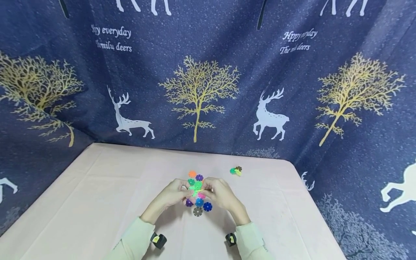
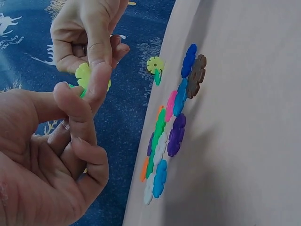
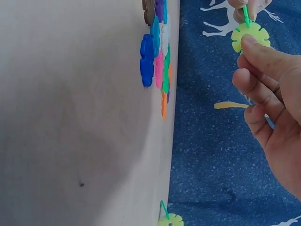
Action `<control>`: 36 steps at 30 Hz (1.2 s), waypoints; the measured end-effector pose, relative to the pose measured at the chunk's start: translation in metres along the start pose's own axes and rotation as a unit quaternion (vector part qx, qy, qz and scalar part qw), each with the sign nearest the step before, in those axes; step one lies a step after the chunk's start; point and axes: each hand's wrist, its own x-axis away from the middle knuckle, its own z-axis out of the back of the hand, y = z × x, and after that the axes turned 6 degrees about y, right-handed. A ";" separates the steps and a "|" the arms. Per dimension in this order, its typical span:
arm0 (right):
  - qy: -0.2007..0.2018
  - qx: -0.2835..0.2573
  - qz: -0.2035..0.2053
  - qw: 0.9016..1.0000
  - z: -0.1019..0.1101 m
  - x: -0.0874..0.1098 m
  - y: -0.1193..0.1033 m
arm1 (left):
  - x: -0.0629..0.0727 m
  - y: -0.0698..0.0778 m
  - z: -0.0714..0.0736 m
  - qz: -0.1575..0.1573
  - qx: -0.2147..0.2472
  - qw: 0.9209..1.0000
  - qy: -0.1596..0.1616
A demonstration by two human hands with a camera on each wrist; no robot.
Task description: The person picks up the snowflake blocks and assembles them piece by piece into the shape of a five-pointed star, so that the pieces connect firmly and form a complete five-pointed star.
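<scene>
Over the middle of the table, my left hand (image 1: 173, 192) and right hand (image 1: 221, 193) meet above loose plastic snowflake discs. Between right thumb and fingers I pinch a yellow-green notched disc (image 3: 262, 34). My left hand pinches a green disc (image 3: 246, 17), seen edge-on in the right wrist view. The two discs touch at their rims; how deep their slots engage I cannot tell. Beneath the hands lie a dark blue disc (image 1: 207, 206), a brown disc (image 1: 197, 211), a purple disc (image 2: 176, 135), a pink disc (image 2: 171, 104) and several others.
Toward the back right of the table (image 1: 276, 209) sits a small cluster of joined discs (image 1: 238, 171) in green, yellow and brown. A dark blue curtain (image 1: 214, 43) with deer and trees hangs behind the table's far edge.
</scene>
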 end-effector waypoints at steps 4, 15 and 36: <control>-0.003 0.007 0.005 1.000 -0.001 -0.001 -0.001 | -0.001 -0.001 0.001 0.002 0.007 1.000 -0.007; -0.027 -0.027 -0.039 0.999 0.003 0.002 0.005 | -0.002 -0.003 0.001 -0.007 0.013 0.999 -0.047; 0.009 -0.063 -0.080 0.995 0.015 0.010 0.023 | -0.005 -0.001 0.002 -0.020 0.000 0.999 -0.046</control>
